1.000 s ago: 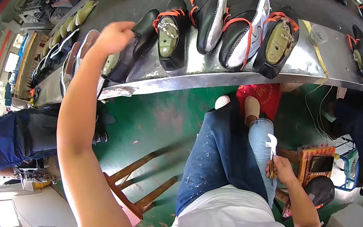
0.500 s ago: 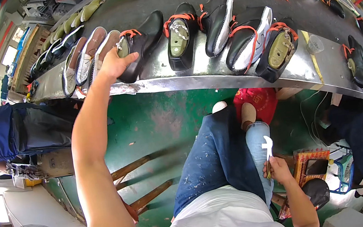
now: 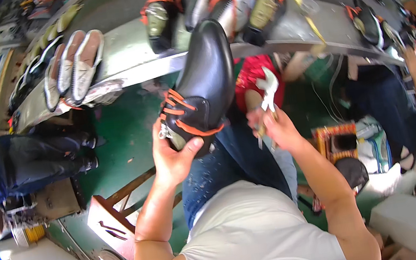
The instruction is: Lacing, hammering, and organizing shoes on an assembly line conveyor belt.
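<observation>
Gripping black shoe (image 3: 208, 68) by heel end in left hand (image 3: 172, 161), near side of bench (image 3: 128, 51), clasping silver-headed tool (image 3: 268, 89) in right hand (image 3: 280, 129); apparently positioning shoe, next probably needing steady hold

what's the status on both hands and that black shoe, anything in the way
Left hand gripping black shoe at heel end, toe pointing away. Right hand holding hammer, apart from shoe. Nothing visible between shoe and hammer.
</observation>
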Tool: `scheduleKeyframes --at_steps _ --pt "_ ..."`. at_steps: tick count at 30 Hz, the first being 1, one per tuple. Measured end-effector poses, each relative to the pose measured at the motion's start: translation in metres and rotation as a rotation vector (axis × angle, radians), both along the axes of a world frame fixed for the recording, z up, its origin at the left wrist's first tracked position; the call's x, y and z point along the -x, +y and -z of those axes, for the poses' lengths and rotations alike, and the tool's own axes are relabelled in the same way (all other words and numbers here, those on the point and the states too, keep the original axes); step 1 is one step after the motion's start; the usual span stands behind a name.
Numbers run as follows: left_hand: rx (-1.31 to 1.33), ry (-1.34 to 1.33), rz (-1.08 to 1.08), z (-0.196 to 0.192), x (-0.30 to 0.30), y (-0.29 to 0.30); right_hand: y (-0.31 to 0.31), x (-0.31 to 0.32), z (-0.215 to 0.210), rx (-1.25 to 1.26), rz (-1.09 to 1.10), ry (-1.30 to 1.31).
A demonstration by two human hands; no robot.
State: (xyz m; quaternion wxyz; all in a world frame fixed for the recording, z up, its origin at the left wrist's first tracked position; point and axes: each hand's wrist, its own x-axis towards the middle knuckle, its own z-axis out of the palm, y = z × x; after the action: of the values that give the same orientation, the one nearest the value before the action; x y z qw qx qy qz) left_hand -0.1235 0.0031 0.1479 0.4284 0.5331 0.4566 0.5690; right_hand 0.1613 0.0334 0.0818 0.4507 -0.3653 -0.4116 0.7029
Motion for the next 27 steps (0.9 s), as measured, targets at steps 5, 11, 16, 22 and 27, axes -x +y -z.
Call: scheduleKeyframes --at_steps 5,11,16,22,27 --pt "0.399 -0.396 0.511 0.046 -0.045 -0.026 0.017 0.001 0.012 0.033 -0.191 0.559" --pt "0.157 -0.257 0.516 0.118 -0.080 -0.001 -0.031 -0.021 0.038 0.164 0.029 0.142" --pt "0.489 -0.220 0.742 0.087 -0.097 0.002 -0.040 -0.011 0.026 0.211 0.191 -0.077" --pt "0.494 -0.298 0.592 0.108 -0.103 0.023 -0.033 -0.025 0.038 0.196 0.233 -0.337" --pt "0.892 -0.311 0.758 0.133 -0.101 0.051 -0.066 -0.070 0.026 0.191 0.179 -0.443"
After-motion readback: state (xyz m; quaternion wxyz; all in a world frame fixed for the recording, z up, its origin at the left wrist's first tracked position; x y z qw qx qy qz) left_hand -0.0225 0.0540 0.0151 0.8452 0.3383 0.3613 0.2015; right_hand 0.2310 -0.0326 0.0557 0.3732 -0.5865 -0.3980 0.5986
